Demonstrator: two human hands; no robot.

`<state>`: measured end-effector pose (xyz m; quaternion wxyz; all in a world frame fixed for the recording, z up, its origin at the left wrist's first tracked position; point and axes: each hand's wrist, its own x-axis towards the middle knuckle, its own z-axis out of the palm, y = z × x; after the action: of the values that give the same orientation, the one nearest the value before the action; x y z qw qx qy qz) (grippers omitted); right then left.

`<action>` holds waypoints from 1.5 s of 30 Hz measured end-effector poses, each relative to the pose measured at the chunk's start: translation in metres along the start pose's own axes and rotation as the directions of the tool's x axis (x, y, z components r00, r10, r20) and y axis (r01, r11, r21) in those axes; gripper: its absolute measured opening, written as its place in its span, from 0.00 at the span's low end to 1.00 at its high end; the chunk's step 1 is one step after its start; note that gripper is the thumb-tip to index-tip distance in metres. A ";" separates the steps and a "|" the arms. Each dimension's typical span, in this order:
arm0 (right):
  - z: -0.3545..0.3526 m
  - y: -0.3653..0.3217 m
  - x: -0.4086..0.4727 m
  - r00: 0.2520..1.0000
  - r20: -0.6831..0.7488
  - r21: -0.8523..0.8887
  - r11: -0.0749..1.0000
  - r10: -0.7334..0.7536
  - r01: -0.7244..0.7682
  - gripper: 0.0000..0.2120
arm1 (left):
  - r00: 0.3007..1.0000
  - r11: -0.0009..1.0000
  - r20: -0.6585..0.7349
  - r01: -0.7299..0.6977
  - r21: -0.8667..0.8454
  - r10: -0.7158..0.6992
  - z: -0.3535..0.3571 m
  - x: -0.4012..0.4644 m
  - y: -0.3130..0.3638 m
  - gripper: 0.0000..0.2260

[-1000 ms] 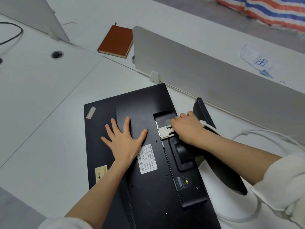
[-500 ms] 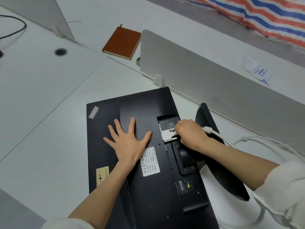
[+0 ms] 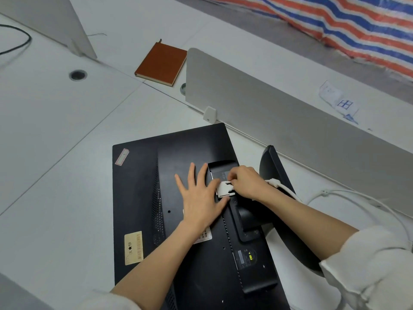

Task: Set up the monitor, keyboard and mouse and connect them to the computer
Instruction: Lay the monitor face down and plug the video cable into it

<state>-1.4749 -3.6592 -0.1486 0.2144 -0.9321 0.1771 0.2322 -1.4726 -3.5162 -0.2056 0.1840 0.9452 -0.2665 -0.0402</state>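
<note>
I have the monitor (image 3: 178,198) lying face down on the white table (image 3: 55,175), long axis running from me toward the divider; it looks heavy, stiff and fragile-faced, best held by its edges. My left hand (image 3: 199,198) presses flat, fingers spread, on its back. My right hand (image 3: 245,184) pinches the small rigid white connector (image 3: 223,189) at the port, pointing left, its soft cable (image 3: 335,193) trailing right.

Port hidden behind white connector (image 3: 224,188) — monitor (image 3: 143,198) label text unreadable.

Head camera looks steeply down, close over the desk (image 3: 55,186).
</note>
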 end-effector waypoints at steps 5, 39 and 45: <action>-0.004 -0.001 -0.001 0.997 0.023 -0.021 0.997 -0.071 0.071 0.19 | 0.999 0.999 0.037 0.030 0.018 -0.030 -0.003 0.006 0.003 0.18; -0.009 -0.002 0.004 0.949 0.074 -0.527 0.796 -0.306 0.298 0.13 | 0.991 0.998 0.124 0.055 -0.016 -0.053 -0.015 0.007 0.011 0.17; -0.007 0.001 -0.012 0.956 0.138 -0.546 0.785 -0.258 0.291 0.17 | 0.989 0.998 0.138 0.060 0.003 -0.060 -0.015 0.007 0.012 0.17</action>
<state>-1.4834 -3.6607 -0.1374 -0.0324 -0.9625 -0.0425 0.2661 -1.4698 -3.5240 -0.1868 0.1645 0.9476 -0.2500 -0.1113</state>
